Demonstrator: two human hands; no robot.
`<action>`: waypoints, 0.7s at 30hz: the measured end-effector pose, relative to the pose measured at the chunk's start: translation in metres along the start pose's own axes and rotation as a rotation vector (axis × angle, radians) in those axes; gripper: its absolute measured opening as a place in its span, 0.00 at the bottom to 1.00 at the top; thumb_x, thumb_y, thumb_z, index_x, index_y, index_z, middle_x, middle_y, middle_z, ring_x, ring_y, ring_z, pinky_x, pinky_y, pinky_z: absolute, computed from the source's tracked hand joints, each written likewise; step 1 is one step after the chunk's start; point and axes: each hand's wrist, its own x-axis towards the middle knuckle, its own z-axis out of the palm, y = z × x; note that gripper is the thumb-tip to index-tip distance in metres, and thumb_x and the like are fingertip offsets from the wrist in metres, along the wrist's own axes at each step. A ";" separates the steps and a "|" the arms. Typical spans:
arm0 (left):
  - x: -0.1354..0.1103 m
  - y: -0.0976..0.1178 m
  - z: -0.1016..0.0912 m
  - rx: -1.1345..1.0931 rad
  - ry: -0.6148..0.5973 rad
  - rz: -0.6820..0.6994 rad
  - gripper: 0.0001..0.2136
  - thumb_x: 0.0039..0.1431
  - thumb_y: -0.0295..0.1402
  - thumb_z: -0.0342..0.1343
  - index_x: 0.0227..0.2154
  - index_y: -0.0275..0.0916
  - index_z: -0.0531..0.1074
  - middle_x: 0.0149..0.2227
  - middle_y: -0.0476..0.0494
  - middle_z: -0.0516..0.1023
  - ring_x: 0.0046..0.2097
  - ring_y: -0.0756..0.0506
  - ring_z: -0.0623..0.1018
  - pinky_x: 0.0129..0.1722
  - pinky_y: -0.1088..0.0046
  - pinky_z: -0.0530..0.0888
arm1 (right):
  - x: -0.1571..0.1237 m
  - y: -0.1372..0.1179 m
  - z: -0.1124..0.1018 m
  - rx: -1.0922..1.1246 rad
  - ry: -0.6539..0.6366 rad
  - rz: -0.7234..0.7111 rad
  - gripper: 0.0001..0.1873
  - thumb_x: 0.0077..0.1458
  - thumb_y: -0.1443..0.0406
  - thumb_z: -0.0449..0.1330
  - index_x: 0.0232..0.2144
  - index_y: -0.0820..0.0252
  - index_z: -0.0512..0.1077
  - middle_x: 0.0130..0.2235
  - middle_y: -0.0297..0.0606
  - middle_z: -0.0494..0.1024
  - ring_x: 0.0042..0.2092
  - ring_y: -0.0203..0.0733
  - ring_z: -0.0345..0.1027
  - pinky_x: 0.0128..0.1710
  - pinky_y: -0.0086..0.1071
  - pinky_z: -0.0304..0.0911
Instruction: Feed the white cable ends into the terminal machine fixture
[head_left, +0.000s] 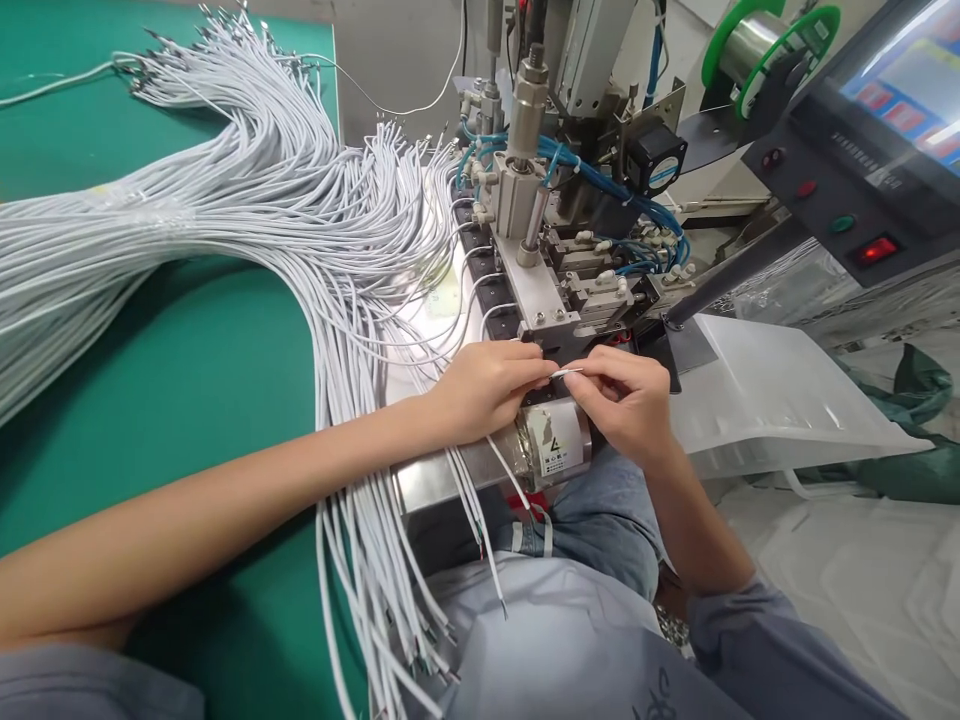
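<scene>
My left hand and my right hand meet at the front edge of a small wire-processing machine. Both are closed in a pinch on the end of one thin white wire, held level between the fingertips. The rest of that wire hangs down past my left wrist toward my lap. A large fanned bundle of white wires lies across the green table to the left, its ends draping over the table edge beside my left forearm.
A metal plate with a warning sticker sits under my hands. A control box with a red lit switch and a screen stands at the right, a green wire spool behind it. A clear plastic bag lies right of the machine.
</scene>
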 end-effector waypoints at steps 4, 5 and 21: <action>-0.001 0.001 0.002 0.070 0.056 0.048 0.13 0.61 0.25 0.43 0.32 0.34 0.73 0.24 0.46 0.71 0.26 0.52 0.69 0.23 0.77 0.63 | -0.001 0.000 0.008 0.113 0.055 0.070 0.08 0.50 0.66 0.59 0.23 0.61 0.76 0.19 0.31 0.65 0.21 0.30 0.54 0.20 0.28 0.51; -0.001 0.001 0.002 0.087 0.084 0.065 0.12 0.61 0.25 0.43 0.32 0.34 0.73 0.23 0.46 0.70 0.26 0.51 0.68 0.23 0.77 0.63 | -0.002 0.001 0.012 0.167 0.075 0.092 0.08 0.50 0.66 0.59 0.23 0.61 0.76 0.20 0.31 0.66 0.22 0.30 0.55 0.20 0.28 0.52; 0.003 0.008 -0.004 0.476 0.045 0.261 0.11 0.57 0.22 0.44 0.23 0.34 0.69 0.21 0.46 0.67 0.26 0.49 0.64 0.25 0.73 0.64 | 0.004 0.005 0.003 0.111 -0.071 0.084 0.12 0.50 0.66 0.58 0.17 0.62 0.70 0.18 0.28 0.58 0.21 0.29 0.49 0.20 0.27 0.47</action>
